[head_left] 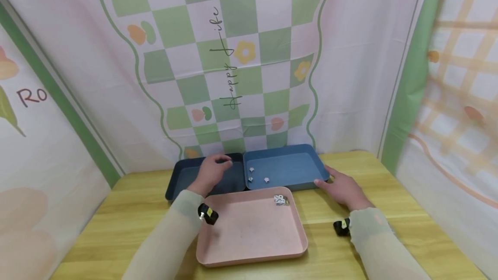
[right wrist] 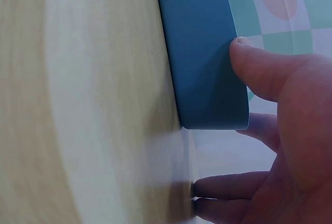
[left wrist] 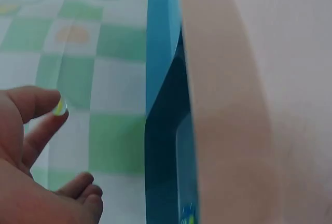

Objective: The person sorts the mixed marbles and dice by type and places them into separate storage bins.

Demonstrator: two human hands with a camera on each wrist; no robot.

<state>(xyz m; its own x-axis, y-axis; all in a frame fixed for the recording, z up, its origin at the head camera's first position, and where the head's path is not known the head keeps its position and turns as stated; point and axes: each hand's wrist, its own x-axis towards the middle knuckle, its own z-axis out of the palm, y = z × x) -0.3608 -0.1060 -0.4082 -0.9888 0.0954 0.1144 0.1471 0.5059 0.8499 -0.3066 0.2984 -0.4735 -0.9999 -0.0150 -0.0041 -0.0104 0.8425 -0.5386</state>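
Pinches a small clear, yellow-tinted piece (left wrist: 60,108) between thumb and fingertip of the left hand (head_left: 212,173), above the dark tray (head_left: 182,179) by the worktop's far edge, towards its far left corner. Seems to use fingertips alone because so little a piece offers hardly anything more to hold. Bends the remaining fingers loosely, apart from it.

Spreads the right hand (head_left: 343,188) round the near right corner of the blue tray (head_left: 289,167), with thumb on the near rim and a finger by the side wall — outstretched rather than closed, probably to steady the tray against sliding. Points the lower fingers down to the worktop (head_left: 319,239); cannot tell contact there from a narrow gap.

Has three white dice (head_left: 266,180) in the blue tray, all towards its left end. Has the dark and blue trays side by side along the worktop's far edge, presumably to put both within one short reach.

Has the pink tray (head_left: 249,232) nearer the worktop's near edge, likely for easy picking, with a heap of dice (head_left: 279,200) and a yellowish piece (head_left: 287,201) in its far right corner. Shows also a blue-and-yellow scrap (left wrist: 190,215), seemingly inside the dark tray — too cut off to name.
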